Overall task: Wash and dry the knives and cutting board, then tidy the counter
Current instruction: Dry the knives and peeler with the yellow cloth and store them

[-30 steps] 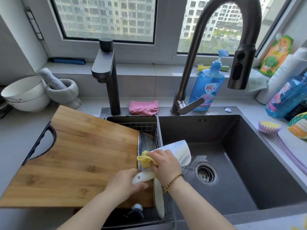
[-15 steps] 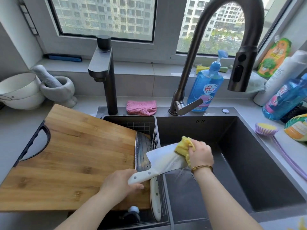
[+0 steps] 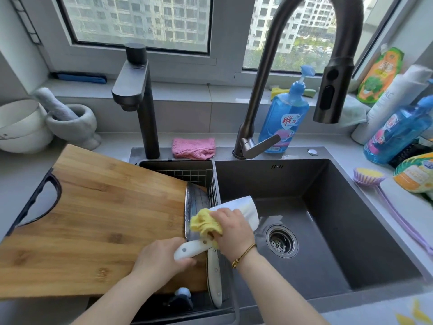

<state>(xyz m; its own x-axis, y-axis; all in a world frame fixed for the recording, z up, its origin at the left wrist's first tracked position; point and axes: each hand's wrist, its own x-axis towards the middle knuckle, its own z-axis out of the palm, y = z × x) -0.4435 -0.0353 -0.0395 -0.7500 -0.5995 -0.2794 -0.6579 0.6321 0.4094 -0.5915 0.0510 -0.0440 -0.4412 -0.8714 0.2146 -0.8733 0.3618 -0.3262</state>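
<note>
Fingers (image 3: 185, 263) of left hand (image 3: 161, 261) curled round the white handle of the cleaver (image 3: 246, 207), held level at the sink's (image 3: 351, 231) left edge. Right hand (image 3: 230, 231) clamps a yellow cloth (image 3: 203, 222) against the blade base; the blade tip juts past the knuckles. Cutting board (image 3: 105, 219) alongside, partly on the bench (image 3: 14, 179).

Home kitchen: dark sink (image 3: 328, 179), gooseneck faucet (image 3: 293, 43), dish soap bottle (image 3: 284, 118), apartment-block window view.

Two bare forearms, left hand (image 3: 159, 261), right hand (image 3: 232, 231), thin gold bracelet (image 3: 243, 255) round the right wrist
</note>
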